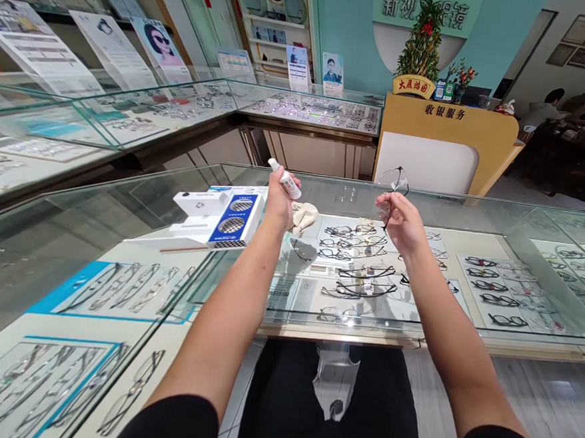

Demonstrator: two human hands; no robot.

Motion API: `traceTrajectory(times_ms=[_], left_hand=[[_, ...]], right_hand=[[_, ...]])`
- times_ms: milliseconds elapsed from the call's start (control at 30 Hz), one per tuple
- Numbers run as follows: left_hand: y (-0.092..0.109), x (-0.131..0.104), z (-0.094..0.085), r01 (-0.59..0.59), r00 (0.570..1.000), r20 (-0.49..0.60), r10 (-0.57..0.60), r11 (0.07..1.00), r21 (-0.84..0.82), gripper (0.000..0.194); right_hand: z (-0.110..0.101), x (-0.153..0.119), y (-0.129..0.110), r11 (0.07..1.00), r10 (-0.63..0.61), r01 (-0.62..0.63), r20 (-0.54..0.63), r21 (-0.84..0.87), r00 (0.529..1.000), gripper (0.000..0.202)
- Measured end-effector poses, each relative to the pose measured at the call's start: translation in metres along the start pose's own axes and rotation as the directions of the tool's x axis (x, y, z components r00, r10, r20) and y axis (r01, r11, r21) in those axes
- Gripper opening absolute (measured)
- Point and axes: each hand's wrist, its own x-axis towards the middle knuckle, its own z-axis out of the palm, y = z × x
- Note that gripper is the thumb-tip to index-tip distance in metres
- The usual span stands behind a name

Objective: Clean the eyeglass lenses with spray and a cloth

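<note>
My left hand (280, 201) is closed around a small white spray bottle (289, 184), tilted with its nozzle end up and to the left. In my right hand (401, 221) is a pair of thin-framed eyeglasses (394, 179), pinched by the fingers and raised above the glass counter. A small tag or label shows on a lens. Just below and right of my left hand, a crumpled cream cloth (303, 216) lies on the counter. The bottle and the eyeglasses are apart from each other.
Under the glass lie rows of eyeglasses (369, 272). A blue and white box (235, 218) and an opened white box (201, 204) sit left on the counter. Behind are more display cases (310, 110) and a yellow cashier desk (446, 130). Several people sit at the far right.
</note>
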Motion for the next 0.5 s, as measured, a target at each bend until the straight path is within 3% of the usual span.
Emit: traceTrajectory(times_ms=[67,167,267,367,500], left_hand=[[-0.009,0.014,-0.013,0.044,0.988,-0.151,-0.013,0.978,0.205,0.037],[-0.017,0.020,-0.026,0.098,0.969,-0.247,0.012,0.899,0.426,0.027],[-0.018,0.013,-0.035,0.078,0.980,-0.196,0.040,0.824,0.561,0.024],[-0.017,0.005,-0.040,0.044,0.993,-0.108,0.055,0.663,0.747,0.022],[-0.016,0.002,-0.042,0.073,0.990,-0.128,0.057,0.567,0.821,0.024]], right_hand=[[-0.003,0.002,-0.001,1.000,0.005,-0.005,0.003,0.008,1.000,0.036],[-0.006,0.003,-0.001,0.999,0.009,-0.009,0.016,0.035,1.000,0.031],[-0.009,0.004,-0.002,1.000,0.003,-0.003,0.001,0.026,1.000,0.030],[-0.013,0.007,-0.004,1.000,-0.011,0.011,-0.032,-0.003,0.999,0.029],[-0.017,0.010,-0.006,0.999,-0.040,0.039,-0.042,-0.010,0.998,0.030]])
